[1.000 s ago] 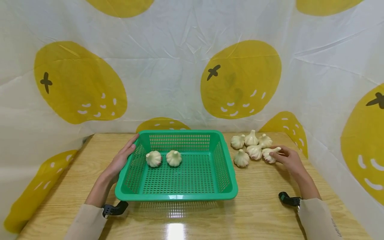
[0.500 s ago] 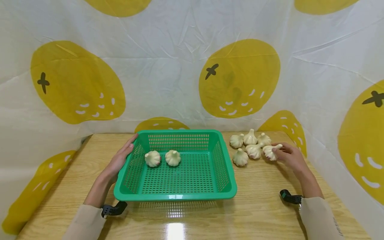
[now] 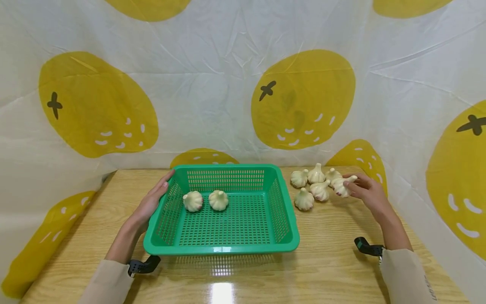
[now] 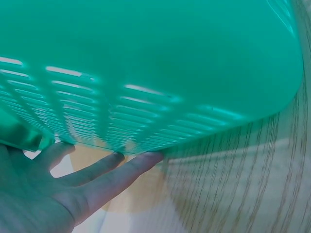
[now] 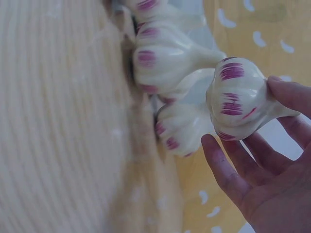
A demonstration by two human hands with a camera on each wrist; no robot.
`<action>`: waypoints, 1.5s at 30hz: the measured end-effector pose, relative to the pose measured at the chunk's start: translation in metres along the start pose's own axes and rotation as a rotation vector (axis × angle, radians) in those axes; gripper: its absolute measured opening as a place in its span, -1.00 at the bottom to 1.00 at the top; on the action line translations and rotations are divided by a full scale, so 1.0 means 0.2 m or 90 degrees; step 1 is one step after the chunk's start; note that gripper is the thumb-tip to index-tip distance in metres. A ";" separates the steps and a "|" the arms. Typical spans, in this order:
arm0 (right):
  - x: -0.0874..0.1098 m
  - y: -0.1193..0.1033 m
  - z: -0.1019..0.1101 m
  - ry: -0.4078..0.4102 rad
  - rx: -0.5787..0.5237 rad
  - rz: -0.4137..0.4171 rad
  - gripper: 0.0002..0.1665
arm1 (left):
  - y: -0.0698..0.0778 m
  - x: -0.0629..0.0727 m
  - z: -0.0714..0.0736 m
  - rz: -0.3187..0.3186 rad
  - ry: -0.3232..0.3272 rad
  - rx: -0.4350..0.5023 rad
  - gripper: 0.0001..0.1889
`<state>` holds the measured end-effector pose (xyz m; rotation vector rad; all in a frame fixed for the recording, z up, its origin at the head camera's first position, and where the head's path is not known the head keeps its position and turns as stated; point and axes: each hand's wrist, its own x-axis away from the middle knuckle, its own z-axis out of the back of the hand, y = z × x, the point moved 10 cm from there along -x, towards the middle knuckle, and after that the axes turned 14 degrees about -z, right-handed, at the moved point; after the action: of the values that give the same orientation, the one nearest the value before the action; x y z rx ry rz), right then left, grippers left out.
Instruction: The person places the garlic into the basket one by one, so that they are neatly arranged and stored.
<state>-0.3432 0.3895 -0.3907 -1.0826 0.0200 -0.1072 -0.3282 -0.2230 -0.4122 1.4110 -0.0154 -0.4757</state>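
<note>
In the head view, my right hand (image 3: pixel 370 196) pinches a garlic bulb (image 3: pixel 342 186) between thumb and fingers, its stem pointing up to the right. The right wrist view has this bulb (image 5: pixel 238 99) raised off the table, purple streaks on its base. Several more garlic bulbs (image 3: pixel 319 191) sit clustered just left of it. A green plastic basket (image 3: pixel 222 250) with slotted walls holds two bulbs, one of them a garlic bulb (image 3: pixel 218 200) near its middle. Along the basket's left side lies my left hand (image 3: pixel 149 207); its extended fingers (image 4: pixel 112 187) touch the slotted wall in the left wrist view.
The wooden table (image 3: pixel 326 261) runs under everything, with light glare at its front. A white curtain (image 3: pixel 216 105) printed with large yellow fruit hangs right behind the table and along both sides. The basket's right rim stands close to the nearest loose bulb.
My right hand has lifted the garlic bulb from the table, up and slightly to the right. The left hand and the basket stay in place.
</note>
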 end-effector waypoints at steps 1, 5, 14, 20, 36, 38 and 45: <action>0.00 -0.01 0.00 0.000 -0.003 0.006 -0.57 | 0.00 0.00 0.00 0.001 0.000 -0.002 -0.36; 0.02 -0.08 -0.01 0.006 -0.009 0.038 -0.61 | -0.01 0.00 0.00 0.003 0.002 -0.009 -0.35; 0.05 -0.16 -0.01 0.016 -0.017 0.084 -0.61 | 0.00 0.00 0.00 -0.001 -0.003 -0.012 -0.35; 0.08 -0.23 0.00 0.051 0.017 0.085 -0.55 | 0.00 0.00 0.01 -0.001 -0.002 -0.012 -0.34; 0.18 -0.43 -0.10 0.065 0.091 0.102 -0.57 | 0.01 0.00 0.01 0.000 0.006 -0.039 -0.37; 0.19 -0.46 -0.13 0.061 0.097 0.104 -0.58 | 0.01 0.00 0.01 -0.001 0.005 -0.041 -0.38; 0.19 -0.62 -0.24 0.019 0.102 0.146 -0.61 | 0.01 0.00 0.02 0.000 0.010 -0.070 -0.38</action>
<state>-0.3174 0.2860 -0.3034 -0.9120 0.1602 0.0805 -0.3287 -0.2272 -0.4095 1.3066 0.0235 -0.4581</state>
